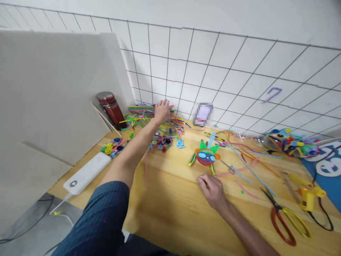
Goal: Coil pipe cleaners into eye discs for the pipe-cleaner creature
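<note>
The left hand (162, 111) reaches to the back of the wooden surface (170, 213), over a tangled heap of pipe cleaners (144, 111) at the foot of the grid-lined wall (213, 78). Its fingers lie slightly bent on the strands; whether they pinch any cannot be told. The right hand (211, 190) is loosely closed, thumb against the curled fingers, just in front of a craft face (206, 158) with green ears, blue-ringed eyes and striped limbs.

The left forearm crosses between two clusters of buttons and beads, one on its left (113, 147) and one on its right (163, 141), and covers part of the surface between. Left of the heap, a dark red flask (112, 108) stands close to a pale partition (53, 96); nearer lies a white oblong device (87, 173) with a cable. A blue pipe-cleaner piece (180, 143) lies between the heap and the face, and a blurred phone (203, 114) leans against the wall behind.

Loose strands (242, 156) spread right of the face, towards a clear bag of coloured craft pieces (291, 144). Black-bladed scissors (278, 207) with red and yellow handles lie open near a yellow glue gun (307, 195), its dark cord trailing beside it.
</note>
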### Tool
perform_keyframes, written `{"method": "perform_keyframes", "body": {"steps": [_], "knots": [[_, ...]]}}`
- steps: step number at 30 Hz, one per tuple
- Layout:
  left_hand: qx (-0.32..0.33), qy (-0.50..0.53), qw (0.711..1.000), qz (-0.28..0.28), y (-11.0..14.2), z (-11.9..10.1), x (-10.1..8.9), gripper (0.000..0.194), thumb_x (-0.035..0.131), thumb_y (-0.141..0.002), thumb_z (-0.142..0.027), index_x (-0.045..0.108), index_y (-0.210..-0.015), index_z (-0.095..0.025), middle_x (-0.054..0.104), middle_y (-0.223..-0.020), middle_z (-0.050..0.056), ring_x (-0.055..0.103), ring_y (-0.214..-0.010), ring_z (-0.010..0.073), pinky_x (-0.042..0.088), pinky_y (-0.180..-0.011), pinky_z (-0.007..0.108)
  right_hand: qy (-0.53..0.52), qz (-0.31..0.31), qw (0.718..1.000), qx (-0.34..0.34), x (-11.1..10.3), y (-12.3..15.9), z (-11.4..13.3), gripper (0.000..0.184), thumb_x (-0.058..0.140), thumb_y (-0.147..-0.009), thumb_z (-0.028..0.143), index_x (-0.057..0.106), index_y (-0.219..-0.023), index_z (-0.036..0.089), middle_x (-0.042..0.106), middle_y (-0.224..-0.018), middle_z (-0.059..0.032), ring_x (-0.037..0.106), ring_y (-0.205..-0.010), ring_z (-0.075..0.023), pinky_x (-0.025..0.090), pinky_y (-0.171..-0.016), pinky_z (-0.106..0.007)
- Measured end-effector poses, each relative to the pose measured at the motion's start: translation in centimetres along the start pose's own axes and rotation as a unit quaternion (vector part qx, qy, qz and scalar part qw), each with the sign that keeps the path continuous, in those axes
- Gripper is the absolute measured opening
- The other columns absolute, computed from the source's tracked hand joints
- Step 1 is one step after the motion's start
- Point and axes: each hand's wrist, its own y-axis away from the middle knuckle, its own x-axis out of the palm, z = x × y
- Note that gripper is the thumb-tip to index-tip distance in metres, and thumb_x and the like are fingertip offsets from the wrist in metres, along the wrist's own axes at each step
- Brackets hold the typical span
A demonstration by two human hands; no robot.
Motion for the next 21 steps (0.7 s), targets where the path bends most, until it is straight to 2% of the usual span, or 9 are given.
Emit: {"method": "perform_keyframes", "body": {"steps": [4, 7, 9, 13, 15, 18, 21], "knots": [[-0.041, 0.017, 0.998, 0.032, -0.7, 3.4, 2.7, 0.056, 0.058, -0.091, -0.017, 0.053, -0.146, -0.017, 0.055, -0.15, 0.018, 0.048, -0.135, 0.0373, 0.041, -0.108, 0.048, 0.022, 0.052, 0.998, -0.04, -1.5, -3.8, 2.4, 0.018, 0.056, -0.098, 0.014, 0.061, -0.085, 0.025, 0.066, -0.066, 0.0014, 0.063, -0.057, -0.0147, 0.047, -0.058, -0.029], [-0.068, 0.027, 0.997, 0.021, 0.0, 4.4, 4.1, 0.041, 0.06, -0.092, -0.021, 0.064, -0.133, -0.019, 0.06, -0.14, 0.017, 0.05, -0.131, 0.0369, 0.043, -0.105, 0.045, 0.059, 0.057, 0.995, -0.063, -2.0, -9.0, 3.3, 0.017, 0.057, -0.099, 0.019, 0.064, -0.083, 0.024, 0.069, -0.068, -0.0006, 0.064, -0.062, -0.016, 0.046, -0.063, -0.03], [-0.086, 0.033, 0.996, 0.008, 0.4, 4.5, 4.6, 0.031, 0.055, -0.097, -0.023, 0.067, -0.125, -0.019, 0.061, -0.137, 0.017, 0.051, -0.128, 0.0349, 0.044, -0.104, 0.043, 0.092, 0.074, 0.992, -0.033, -1.4, -13.4, 3.1, 0.02, 0.054, -0.101, 0.025, 0.066, -0.084, 0.023, 0.069, -0.07, -0.0013, 0.064, -0.065, -0.0168, 0.044, -0.065, -0.03], [-0.107, 0.045, 0.993, -0.017, 0.7, 4.3, 5.0, 0.028, 0.052, -0.102, -0.03, 0.067, -0.122, -0.018, 0.061, -0.134, 0.014, 0.053, -0.125, 0.0306, 0.044, -0.105, 0.038, 0.189, 0.11, 0.972, 0.081, 1.8, -22.4, 0.7, 0.018, 0.055, -0.098, 0.029, 0.07, -0.093, 0.021, 0.076, -0.088, -0.0054, 0.068, -0.083, -0.0212, 0.043, -0.072, -0.031], [-0.113, 0.05, 0.992, -0.025, 0.7, 4.2, 4.9, 0.026, 0.052, -0.103, -0.03, 0.066, -0.121, -0.018, 0.062, -0.132, 0.013, 0.054, -0.124, 0.0291, 0.044, -0.105, 0.036, 0.228, 0.125, 0.956, 0.137, 3.9, -25.9, -0.9, 0.019, 0.055, -0.097, 0.028, 0.072, -0.097, 0.02, 0.077, -0.098, -0.0078, 0.068, -0.094, -0.0237, 0.045, -0.077, -0.032], [-0.119, 0.055, 0.991, -0.032, 0.7, 4.2, 4.8, 0.025, 0.05, -0.104, -0.029, 0.065, -0.12, -0.016, 0.064, -0.13, 0.015, 0.055, -0.122, 0.0293, 0.045, -0.102, 0.036, 0.27, 0.167, 0.929, 0.191, 7.1, -29.3, -3.5, 0.026, 0.048, -0.099, 0.026, 0.073, -0.104, 0.02, 0.077, -0.11, -0.0106, 0.068, -0.104, -0.0265, 0.047, -0.084, -0.034], [-0.121, 0.059, 0.99, -0.037, 0.6, 4.2, 4.9, 0.025, 0.048, -0.105, -0.03, 0.062, -0.121, -0.016, 0.064, -0.129, 0.016, 0.056, -0.121, 0.0307, 0.047, -0.099, 0.037, 0.278, 0.206, 0.915, 0.207, 10.0, -30.9, -5.8, 0.03, 0.046, -0.101, 0.027, 0.071, -0.116, 0.019, 0.074, -0.12, -0.013, 0.067, -0.112, -0.0277, 0.049, -0.09, -0.036]]}}
